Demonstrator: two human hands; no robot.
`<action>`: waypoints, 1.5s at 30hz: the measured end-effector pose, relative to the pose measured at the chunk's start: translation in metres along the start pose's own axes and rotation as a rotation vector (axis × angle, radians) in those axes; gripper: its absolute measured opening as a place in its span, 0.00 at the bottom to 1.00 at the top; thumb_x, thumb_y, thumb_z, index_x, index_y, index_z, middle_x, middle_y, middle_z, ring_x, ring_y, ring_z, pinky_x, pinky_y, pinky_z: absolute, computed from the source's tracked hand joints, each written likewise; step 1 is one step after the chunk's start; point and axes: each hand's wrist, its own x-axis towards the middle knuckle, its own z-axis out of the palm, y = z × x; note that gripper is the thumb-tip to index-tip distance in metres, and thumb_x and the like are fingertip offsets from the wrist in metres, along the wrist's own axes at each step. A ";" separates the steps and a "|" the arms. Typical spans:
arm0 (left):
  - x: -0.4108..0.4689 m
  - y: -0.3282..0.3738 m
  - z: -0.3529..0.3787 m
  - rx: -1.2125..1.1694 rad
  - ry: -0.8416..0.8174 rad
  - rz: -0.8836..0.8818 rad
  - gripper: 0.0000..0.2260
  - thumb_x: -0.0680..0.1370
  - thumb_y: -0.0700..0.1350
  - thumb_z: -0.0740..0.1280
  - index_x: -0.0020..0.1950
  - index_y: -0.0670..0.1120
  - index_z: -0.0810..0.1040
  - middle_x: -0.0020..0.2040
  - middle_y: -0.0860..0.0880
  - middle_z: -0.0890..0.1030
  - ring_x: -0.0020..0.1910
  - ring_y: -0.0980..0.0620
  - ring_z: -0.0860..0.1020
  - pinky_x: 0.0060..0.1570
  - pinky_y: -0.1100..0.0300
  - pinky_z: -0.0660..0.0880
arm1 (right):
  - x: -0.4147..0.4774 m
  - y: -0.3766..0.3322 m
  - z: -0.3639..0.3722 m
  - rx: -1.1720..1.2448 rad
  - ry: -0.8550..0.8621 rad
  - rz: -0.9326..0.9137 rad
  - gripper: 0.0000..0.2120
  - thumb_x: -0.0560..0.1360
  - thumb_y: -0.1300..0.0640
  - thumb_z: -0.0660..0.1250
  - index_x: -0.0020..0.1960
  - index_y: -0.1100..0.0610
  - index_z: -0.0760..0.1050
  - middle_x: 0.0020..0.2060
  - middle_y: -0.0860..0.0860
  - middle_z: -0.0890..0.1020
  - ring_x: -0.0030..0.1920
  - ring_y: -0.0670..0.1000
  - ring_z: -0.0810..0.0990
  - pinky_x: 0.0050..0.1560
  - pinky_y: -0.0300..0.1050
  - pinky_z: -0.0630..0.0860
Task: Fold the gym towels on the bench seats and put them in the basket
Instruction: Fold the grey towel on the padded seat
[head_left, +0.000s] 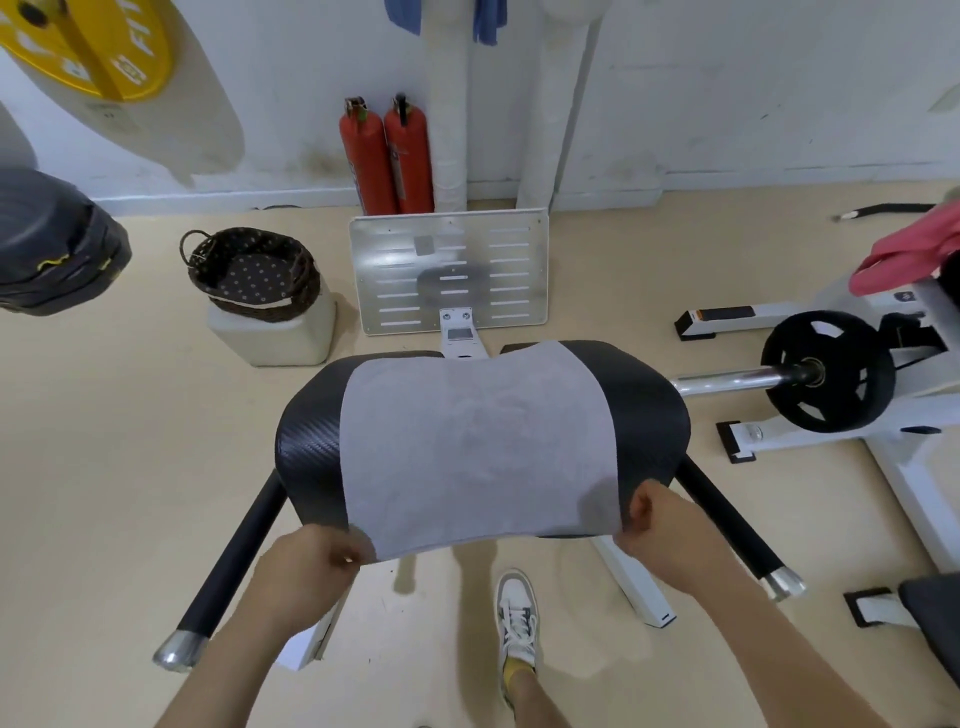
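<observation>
A grey gym towel (478, 441) lies spread flat over the black padded bench seat (306, 447). My left hand (306, 571) pinches the towel's near left corner. At the near right corner my right hand (660, 525) grips the towel's edge. The near edge hangs slightly off the seat between my hands. A dark woven basket (254, 273) with a dotted lining sits on a pale block on the floor at the far left, and nothing shows inside it. A pink towel (914, 254) lies on a machine at the far right.
Black handle bars (228, 566) stick out on both sides of the seat. A metal footplate (449, 270) and two red fire extinguishers (387, 156) stand beyond it. A barbell plate (826, 371) on a white frame is at the right. My shoe (517, 618) is on the floor below.
</observation>
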 end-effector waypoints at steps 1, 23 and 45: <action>0.002 0.005 -0.009 0.107 0.011 0.014 0.14 0.73 0.42 0.64 0.33 0.60 0.77 0.38 0.61 0.80 0.40 0.58 0.78 0.40 0.63 0.75 | 0.005 -0.004 -0.011 -0.056 -0.019 -0.001 0.10 0.68 0.53 0.70 0.40 0.52 0.68 0.34 0.49 0.78 0.34 0.49 0.75 0.36 0.43 0.72; 0.205 0.076 -0.098 -0.049 0.041 -0.096 0.06 0.72 0.50 0.72 0.41 0.48 0.81 0.41 0.50 0.80 0.42 0.53 0.76 0.40 0.58 0.71 | 0.229 -0.139 -0.063 0.095 -0.320 0.012 0.08 0.69 0.65 0.72 0.47 0.66 0.80 0.40 0.58 0.78 0.39 0.53 0.74 0.39 0.42 0.70; 0.173 0.070 -0.116 0.055 0.392 0.086 0.05 0.73 0.42 0.69 0.46 0.49 0.83 0.46 0.49 0.84 0.46 0.48 0.78 0.46 0.57 0.72 | 0.166 -0.157 -0.081 -0.018 0.068 -0.386 0.16 0.75 0.68 0.60 0.59 0.59 0.80 0.53 0.54 0.81 0.55 0.53 0.79 0.57 0.40 0.72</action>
